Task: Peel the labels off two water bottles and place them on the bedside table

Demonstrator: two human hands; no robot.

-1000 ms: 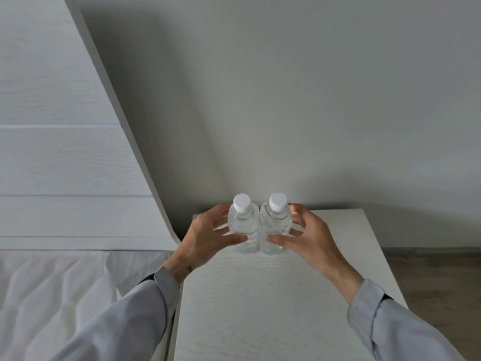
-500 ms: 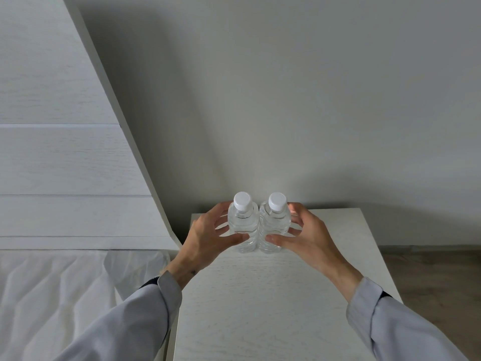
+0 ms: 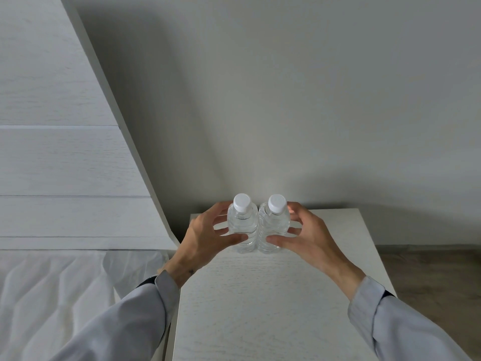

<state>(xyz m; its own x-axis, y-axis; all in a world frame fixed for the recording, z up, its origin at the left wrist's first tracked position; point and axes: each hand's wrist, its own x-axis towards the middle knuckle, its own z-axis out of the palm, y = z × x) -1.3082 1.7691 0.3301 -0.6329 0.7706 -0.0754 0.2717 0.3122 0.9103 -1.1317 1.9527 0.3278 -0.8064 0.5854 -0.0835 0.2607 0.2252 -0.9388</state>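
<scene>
Two clear water bottles with white caps stand side by side, touching, at the back of the white bedside table. No labels show on either one. My left hand curls around the left bottle, with the thumb on its lower front and the fingertips at its left side. In the same way, my right hand curls around the right bottle, thumb on the lower front and fingers on the right side. Both holds look loose, with gaps between palms and bottles.
A white wooden headboard rises on the left, close to the table's back left corner. Below it lies a bed with a wrinkled white sheet. A grey wall stands right behind the bottles. Wooden floor shows to the right of the table.
The bottles stay upright in the same spot at the back of the table. Both hands remain around them; the fingers look slightly more spread than before.
</scene>
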